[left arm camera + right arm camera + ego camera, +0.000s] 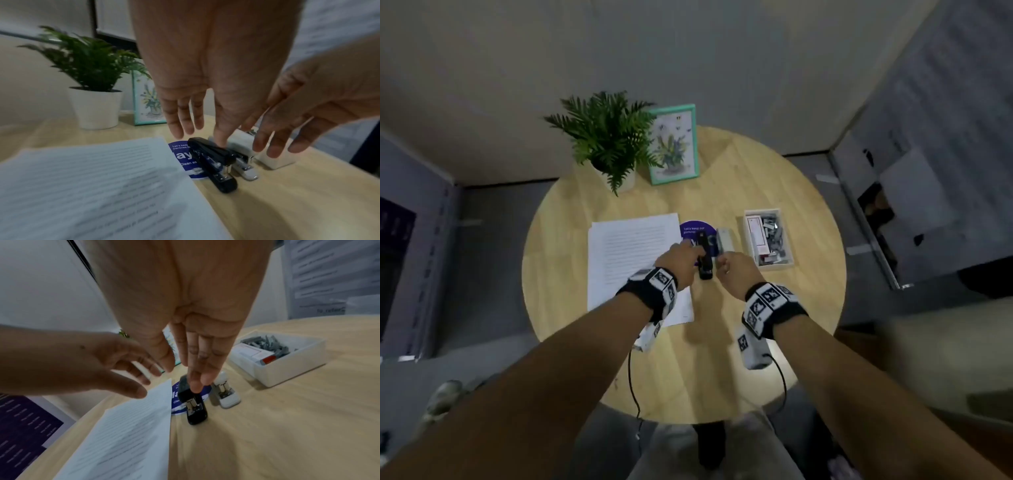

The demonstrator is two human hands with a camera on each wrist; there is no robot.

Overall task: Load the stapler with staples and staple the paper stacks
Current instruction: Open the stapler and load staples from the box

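Note:
A black stapler point(704, 263) lies mid-table, its far end on a round blue sticker point(697, 228). A white stapler point(724, 240) lies just to its right. The printed paper stack point(630, 253) is to the left. My left hand point(686, 248) hovers over the black stapler point(213, 164) with fingers straight; one fingertip point(221, 142) reaches its top. My right hand point(197, 382) also points down with straight fingers, a fingertip point(195, 388) at the black stapler's point(195, 405) cover. Neither hand grips anything.
A white tray point(789, 240) of loose staples and a staple box stands at the right. At the back of the round wooden table point(774, 325) are a potted fern point(607, 144) and a teal picture frame point(676, 144).

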